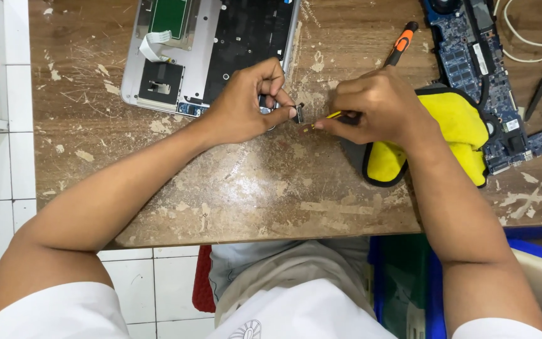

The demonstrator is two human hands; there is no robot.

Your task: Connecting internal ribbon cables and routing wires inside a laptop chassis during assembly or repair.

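Head view: left hand (246, 103) grip pinches a small dark part (299, 113); right hand (371, 107) grip clamps a screwdriver (398, 49).

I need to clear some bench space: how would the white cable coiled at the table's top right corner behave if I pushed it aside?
The white cable lies in loose curves, so it is probably floppy and would bunch rather than slide whole. It looks thin, likely light. It could snag on the circuit board beside it.

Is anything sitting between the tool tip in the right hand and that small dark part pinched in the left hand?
Nothing visible does. The left hand pinches the small dark part just above the worn wooden table, and the right hand points the yellow-tipped tool straight at it across a short open gap. The yellow cloth lies behind the right hand.
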